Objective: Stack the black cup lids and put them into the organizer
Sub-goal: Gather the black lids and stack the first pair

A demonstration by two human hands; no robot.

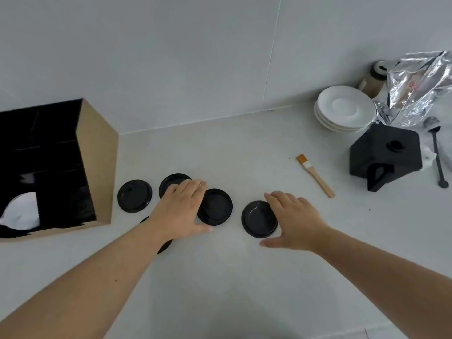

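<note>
Neither grip is closed on anything: the left hand [181, 211] lies spread, fingers apart, over the gap between two black lids, and the right hand [294, 217] is spread the same way, its fingers arched over the right edge of the rightmost lid [258, 219] with the thumb low beside it, touching or nearly so. Five lids show on the pale tabletop [244, 289], all lying singly: the leftmost lid [134, 196] sits just beside the organizer [97, 162], the rear lid [172, 183] is half under the left fingers, the middle lid [216, 207] pokes out from the left palm, and a fifth lid [164, 246] is mostly hidden beneath the left forearm. By my reading the task is barely begun: no stack is made, and nothing black can be made out as newly placed in the organizer, whose dark compartments hide their contents apart from something white at the lower left. Gathering, stacking and stowing all remain. The lids are round discs lying flat, so they have no long axis to speak of; the middle and rightmost seem to show their hollow side up, while the leftmost looks top side up, though the blur makes that uncertain. The organizer lies with its open face toward the camera.
</note>
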